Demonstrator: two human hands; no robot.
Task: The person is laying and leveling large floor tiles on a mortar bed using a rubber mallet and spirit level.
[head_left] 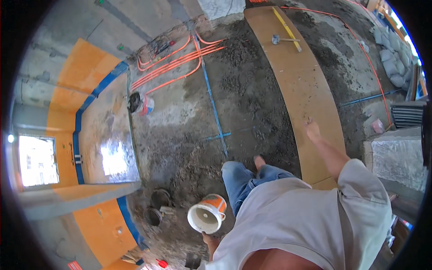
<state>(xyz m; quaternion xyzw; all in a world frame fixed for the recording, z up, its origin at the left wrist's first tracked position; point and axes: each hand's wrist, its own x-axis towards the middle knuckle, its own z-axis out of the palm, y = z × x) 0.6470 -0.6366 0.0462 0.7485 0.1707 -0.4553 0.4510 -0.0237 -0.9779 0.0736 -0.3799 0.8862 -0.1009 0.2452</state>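
A white bucket with an orange outer side (220, 204) hangs tilted on my left, its mouth facing me. My left hand (209, 239) is closed at the bucket's lower rim; part of the hand is hidden by my sleeve and body. The bucket's inside looks whitish and bare, with a small pale spot at its bottom. My right arm reaches out to the right, and my right hand (311, 129) is over the long brown board strip (310, 90). Its fingers are loosely stretched, and nothing shows in them.
On the strip's far end lie a yellow level (286, 29) and a hammer-like tool (276, 40). Orange conduits (166, 69) and blue pipe (210, 90) cross the rough floor. Another bucket (146, 104) stands left; dark tubs (154, 217) sit nearer. White sacks (392, 60) are piled far right.
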